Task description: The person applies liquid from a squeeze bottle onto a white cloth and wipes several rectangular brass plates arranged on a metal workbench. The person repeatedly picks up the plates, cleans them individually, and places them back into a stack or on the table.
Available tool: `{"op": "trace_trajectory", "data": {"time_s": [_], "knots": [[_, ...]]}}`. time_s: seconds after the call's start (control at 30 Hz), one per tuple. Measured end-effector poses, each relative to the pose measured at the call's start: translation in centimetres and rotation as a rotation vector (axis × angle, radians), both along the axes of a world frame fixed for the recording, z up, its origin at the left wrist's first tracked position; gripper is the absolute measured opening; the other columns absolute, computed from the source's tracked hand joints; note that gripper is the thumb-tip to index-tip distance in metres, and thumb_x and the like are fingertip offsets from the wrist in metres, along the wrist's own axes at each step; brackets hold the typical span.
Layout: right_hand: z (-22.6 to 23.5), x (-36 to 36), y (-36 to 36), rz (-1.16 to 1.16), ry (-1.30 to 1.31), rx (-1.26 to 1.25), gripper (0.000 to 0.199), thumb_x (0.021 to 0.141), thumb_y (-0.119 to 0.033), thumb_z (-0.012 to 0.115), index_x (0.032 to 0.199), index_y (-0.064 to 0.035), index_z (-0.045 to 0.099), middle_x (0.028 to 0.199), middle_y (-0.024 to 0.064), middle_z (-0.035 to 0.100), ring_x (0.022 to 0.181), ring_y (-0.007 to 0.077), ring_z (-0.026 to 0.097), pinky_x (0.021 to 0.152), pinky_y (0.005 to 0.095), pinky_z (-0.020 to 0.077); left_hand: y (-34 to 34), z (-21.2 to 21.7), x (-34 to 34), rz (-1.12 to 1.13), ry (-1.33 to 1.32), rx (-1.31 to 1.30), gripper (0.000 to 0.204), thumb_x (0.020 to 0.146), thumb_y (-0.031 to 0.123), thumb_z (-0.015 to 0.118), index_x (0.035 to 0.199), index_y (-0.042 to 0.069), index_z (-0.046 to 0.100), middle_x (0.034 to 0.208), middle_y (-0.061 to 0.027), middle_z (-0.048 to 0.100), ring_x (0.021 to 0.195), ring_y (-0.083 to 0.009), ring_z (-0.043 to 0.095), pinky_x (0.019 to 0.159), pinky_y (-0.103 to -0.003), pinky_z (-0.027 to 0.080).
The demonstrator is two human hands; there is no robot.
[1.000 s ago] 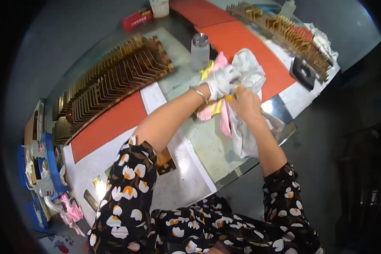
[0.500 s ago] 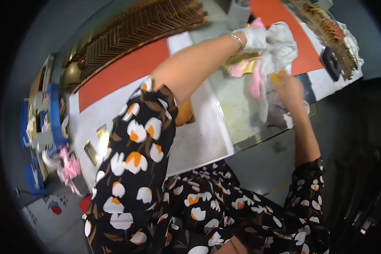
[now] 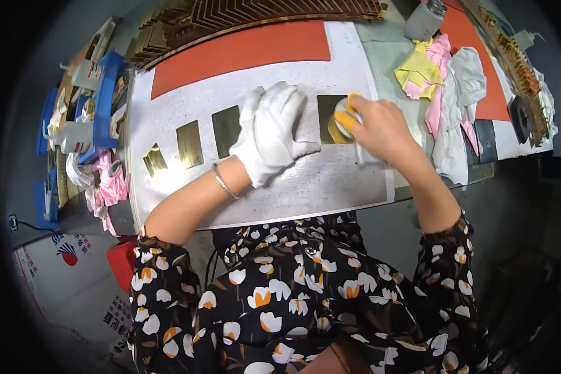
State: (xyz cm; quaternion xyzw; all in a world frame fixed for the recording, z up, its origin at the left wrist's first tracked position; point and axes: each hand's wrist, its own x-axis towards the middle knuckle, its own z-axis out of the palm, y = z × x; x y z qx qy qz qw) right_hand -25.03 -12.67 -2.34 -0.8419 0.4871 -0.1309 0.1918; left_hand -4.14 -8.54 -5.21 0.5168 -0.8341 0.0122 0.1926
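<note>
My left hand (image 3: 269,131), in a white glove, lies palm down on the white sheet (image 3: 255,202) with its fingers stretched out. It covers part of a shiny metal plate. My right hand (image 3: 386,129), bare but with yellow finger cots, is closed on a white cloth (image 3: 369,156). The cloth is pressed against the dark metal plate (image 3: 326,109) on the right. Left of my gloved hand lie several plates in a row: a dark plate (image 3: 225,129), a brassy plate (image 3: 189,144) and a small gold plate (image 3: 159,163).
Pink, yellow and white cloths (image 3: 433,81) lie at the right, near a grey bottle (image 3: 426,20). A long rack of stacked metal plates (image 3: 255,11) runs along the back, behind an orange mat (image 3: 243,55). Blue bins (image 3: 108,106) with squeeze bottles stand at the left.
Both hands have come from the cloth pile at the right to the white sheet. The gloved left hand now lies flat there; the right presses a white cloth on a plate. The view has shifted.
</note>
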Motion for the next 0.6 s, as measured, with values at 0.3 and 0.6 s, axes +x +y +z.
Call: {"op": "trace_trajectory", "data": {"time_s": [0.3,0.6], "knots": [[-2.5,3.3,-4.1,-0.029,0.114,-0.038,0.021,0.078,-0.024,0.054,0.08,-0.003,0.059,0.071,0.0194,0.062,0.07,0.0367,0.06,0.064,0.0464,0.0462,-0.1,-0.7,-1.2,0.066,0.018,0.055,0.08,0.058,0.05,0.072,0.118,0.002,0.047,0.125,-0.014,0.042,0.123,-0.0306,0.035,0.102,-0.05,0.021],[-3.6,3.6,-3.7,-0.086,0.121,-0.025,0.026,0.076,-0.024,0.056,0.076,0.0023,0.06,0.07,0.0227,0.06,0.07,0.0393,0.059,0.066,0.0463,0.0455,-1.0,-0.9,-1.2,0.069,-0.04,0.105,0.08,0.06,0.051,0.069,0.121,0.003,0.047,0.13,-0.0153,0.038,0.126,-0.034,0.028,0.102,-0.054,0.021]]}}
